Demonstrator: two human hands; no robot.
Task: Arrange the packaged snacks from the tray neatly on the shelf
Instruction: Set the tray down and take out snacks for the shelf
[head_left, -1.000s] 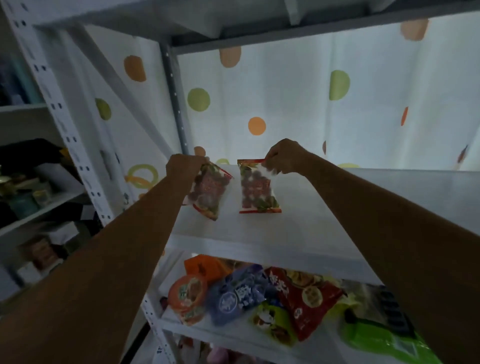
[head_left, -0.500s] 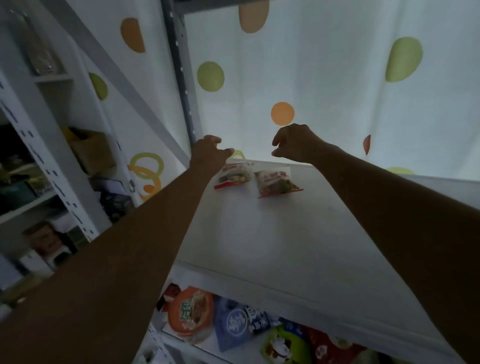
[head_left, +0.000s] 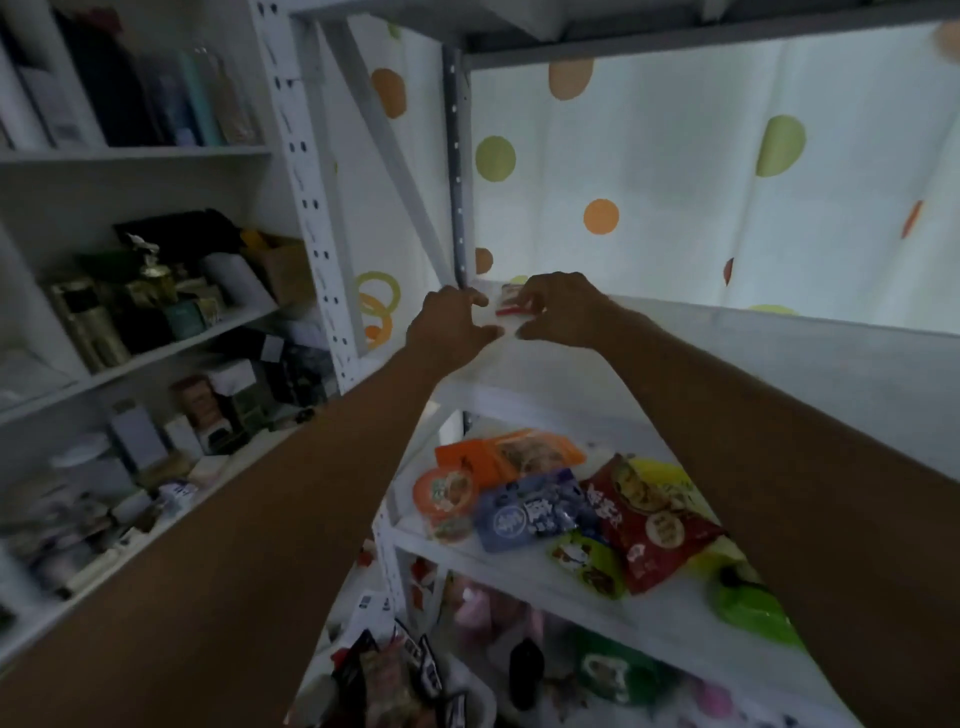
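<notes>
The fingers (head_left: 479, 299) of the left hand (head_left: 449, 330) are loosely curled, thumb and forefinger spread apart in an open C, and they grip nothing that shows. The right hand (head_left: 563, 312) is arched, its fingertips (head_left: 524, 300) bent down at a small clear snack packet with a red edge (head_left: 511, 306). Whether they pinch it or only touch it cannot be told.

Nearest the camera, at the bottom edge, is a blurred bunch of dark snack packets (head_left: 384, 675). Above it, the white lower shelf board (head_left: 519, 569) carries a loose heap:
- a round orange-lidded cup (head_left: 447, 491)
- a flat orange pouch (head_left: 509, 452) behind the cup
- a blue-purple foil packet (head_left: 535, 512) beside the cup
- a large red crinkled bag (head_left: 649, 525)
- a small green packet (head_left: 587, 561), partly under the red bag
- a bright green bag (head_left: 753, 608) at the right

Both bare forearms reach up over this heap to the white upper shelf board (head_left: 701, 358). The small packet lies in that board's back left corner, between the two hands and just beside the grey perforated metal upright (head_left: 460, 182).

Behind the shelf hangs a white curtain with green and orange dots (head_left: 675, 171). Off to the left, white neighbouring shelves (head_left: 156, 153) hold boxes, bottles and tins.
</notes>
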